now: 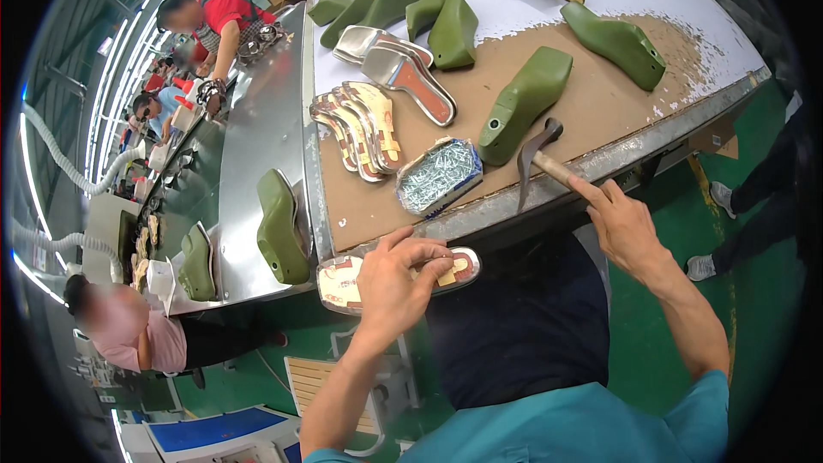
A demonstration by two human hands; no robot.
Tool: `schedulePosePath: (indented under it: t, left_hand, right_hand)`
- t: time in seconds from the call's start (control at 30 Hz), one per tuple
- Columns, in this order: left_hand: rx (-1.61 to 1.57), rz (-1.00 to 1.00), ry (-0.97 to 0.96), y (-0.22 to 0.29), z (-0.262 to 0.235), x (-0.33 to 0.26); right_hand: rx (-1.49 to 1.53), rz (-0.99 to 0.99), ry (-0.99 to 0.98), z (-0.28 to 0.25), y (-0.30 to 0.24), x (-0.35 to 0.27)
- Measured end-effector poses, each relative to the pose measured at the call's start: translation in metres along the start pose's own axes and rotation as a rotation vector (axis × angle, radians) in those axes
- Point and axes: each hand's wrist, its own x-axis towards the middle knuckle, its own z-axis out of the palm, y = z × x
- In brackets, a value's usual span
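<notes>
My left hand [399,279] is closed over a cream-and-brown insole [339,281] on a dark-edged, shoe-shaped form just off the table's front edge. Its thumb and fingers come together near the insole's right end; whether they also pinch something small is hidden. In my right hand [630,231] is the wooden handle of a hammer [555,170], its curved dark head above the table's edge. Just left of the hammer stands a green shoe last [527,103]. An open box of nails [439,178] lies near the front edge, between the last and stacked insoles [360,130].
More green lasts [452,30] lie at the back of the cardboard-topped table [377,214], beside metal-edged sole plates [411,77]. On the metal bench at left stand two lasts [281,227]. People work along that bench, and someone's legs [754,197] show at right.
</notes>
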Motion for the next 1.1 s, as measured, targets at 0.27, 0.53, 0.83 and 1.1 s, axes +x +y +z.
schedulePosePath:
  t: [0.27, 0.53, 0.83, 1.1]
  left_hand:
    - [0.032, 0.037, -0.020, 0.004, 0.001, -0.002]
    - [-0.218, 0.320, -0.541, -0.007, -0.085, -0.009]
    - [0.270, 0.169, 0.041, -0.020, -0.001, 0.118]
    - [0.100, 0.192, 0.116, -0.044, 0.009, 0.123]
  right_hand:
    - [0.519, -0.158, 0.065, -0.019, -0.046, -0.040]
    - [0.596, -0.089, 0.027, -0.031, -0.050, -0.048]
    - [0.689, 0.022, 0.072, -0.024, -0.041, -0.061]
    - [0.768, 0.150, 0.080, -0.018, -0.033, -0.067]
